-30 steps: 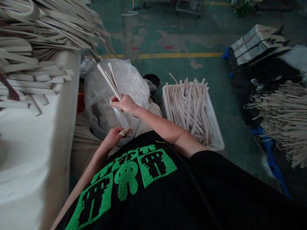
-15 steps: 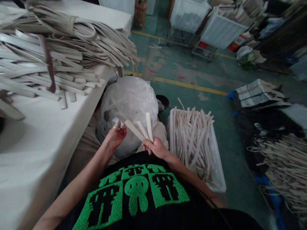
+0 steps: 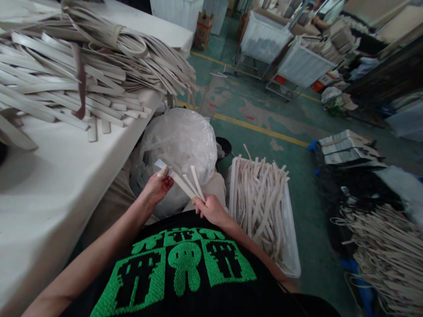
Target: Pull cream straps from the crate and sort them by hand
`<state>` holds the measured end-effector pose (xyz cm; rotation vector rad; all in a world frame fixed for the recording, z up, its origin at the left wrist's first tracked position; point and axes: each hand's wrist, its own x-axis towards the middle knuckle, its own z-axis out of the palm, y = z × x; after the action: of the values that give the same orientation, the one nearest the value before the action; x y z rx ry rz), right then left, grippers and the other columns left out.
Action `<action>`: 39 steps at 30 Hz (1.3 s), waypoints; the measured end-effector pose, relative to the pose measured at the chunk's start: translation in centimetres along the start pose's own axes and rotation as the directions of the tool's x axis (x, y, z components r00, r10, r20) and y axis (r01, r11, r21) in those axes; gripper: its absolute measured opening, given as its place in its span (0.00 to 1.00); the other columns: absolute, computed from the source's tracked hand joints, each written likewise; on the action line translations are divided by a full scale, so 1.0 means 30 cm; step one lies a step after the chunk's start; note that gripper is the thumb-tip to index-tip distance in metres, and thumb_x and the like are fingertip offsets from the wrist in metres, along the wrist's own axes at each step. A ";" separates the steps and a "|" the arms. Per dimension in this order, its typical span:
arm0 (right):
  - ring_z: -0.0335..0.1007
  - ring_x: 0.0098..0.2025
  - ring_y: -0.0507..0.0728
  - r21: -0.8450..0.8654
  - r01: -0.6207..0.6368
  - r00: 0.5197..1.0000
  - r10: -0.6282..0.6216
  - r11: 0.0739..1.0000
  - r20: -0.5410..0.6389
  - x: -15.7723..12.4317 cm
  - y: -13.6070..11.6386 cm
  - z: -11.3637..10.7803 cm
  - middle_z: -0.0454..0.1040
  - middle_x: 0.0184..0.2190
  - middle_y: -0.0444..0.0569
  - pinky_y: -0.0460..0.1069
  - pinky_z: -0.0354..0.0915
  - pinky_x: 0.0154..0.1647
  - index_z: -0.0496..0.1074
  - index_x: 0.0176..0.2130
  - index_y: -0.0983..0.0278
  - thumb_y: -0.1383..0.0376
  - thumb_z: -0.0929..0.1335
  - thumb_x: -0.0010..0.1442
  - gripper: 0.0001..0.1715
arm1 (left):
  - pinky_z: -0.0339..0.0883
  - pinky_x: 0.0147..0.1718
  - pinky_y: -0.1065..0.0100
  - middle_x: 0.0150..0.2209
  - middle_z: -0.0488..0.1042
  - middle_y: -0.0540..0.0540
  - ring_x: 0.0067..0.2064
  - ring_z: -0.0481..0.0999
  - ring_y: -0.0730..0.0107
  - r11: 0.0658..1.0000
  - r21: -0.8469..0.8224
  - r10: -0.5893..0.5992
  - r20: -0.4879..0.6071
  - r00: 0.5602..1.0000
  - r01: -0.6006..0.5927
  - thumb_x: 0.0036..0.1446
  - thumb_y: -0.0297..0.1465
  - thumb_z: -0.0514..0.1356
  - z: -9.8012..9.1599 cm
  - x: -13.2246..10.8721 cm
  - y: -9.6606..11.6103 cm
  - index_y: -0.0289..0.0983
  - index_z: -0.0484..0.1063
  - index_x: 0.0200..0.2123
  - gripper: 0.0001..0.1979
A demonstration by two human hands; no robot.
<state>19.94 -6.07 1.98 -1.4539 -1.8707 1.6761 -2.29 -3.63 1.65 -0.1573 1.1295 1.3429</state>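
My right hand (image 3: 211, 209) is closed around a few flat beige strips (image 3: 185, 186), which fan out up and to the left. The longest strip reaches the fingertips of my left hand (image 3: 157, 187). That hand is pinched, with a pale wrapping on its thumb (image 3: 162, 172). A small translucent, film-like piece (image 3: 160, 164) sticks out beyond the thumb, and I cannot tell whether it is joined to the strip. Just beyond both hands sits a large clear plastic bag (image 3: 180, 141) with whitish contents.
On the left, a white-covered table (image 3: 82, 176) bears a heap of strips (image 3: 99, 83) and a tied bundle (image 3: 115, 37). At my right stands a white bin (image 3: 293, 246) full of strips. Farther off are carts (image 3: 264, 37), a cardboard box (image 3: 203, 31), more strips (image 3: 383, 246) and part of another person (image 3: 330, 11).
The left fingertips have come to the end of the longest strip, and more of the translucent piece shows. The right hand has shifted slightly left and down. The whole view has shifted a little.
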 end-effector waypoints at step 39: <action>0.62 0.18 0.49 -0.256 0.373 0.864 -0.434 0.892 -0.256 -0.184 -0.365 -0.254 0.71 0.19 0.43 0.44 0.59 0.19 0.71 0.28 0.62 0.53 0.66 0.67 0.20 | 0.69 0.37 0.66 0.33 0.83 0.43 0.36 0.76 0.66 0.935 -0.013 0.309 0.519 0.797 -0.354 0.42 0.45 0.76 0.260 -0.365 -0.036 0.37 0.85 0.30 0.19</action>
<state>22.62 -3.99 16.03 -1.1872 -2.0257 1.0298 4.84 -6.19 12.80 0.4684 0.7672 1.5213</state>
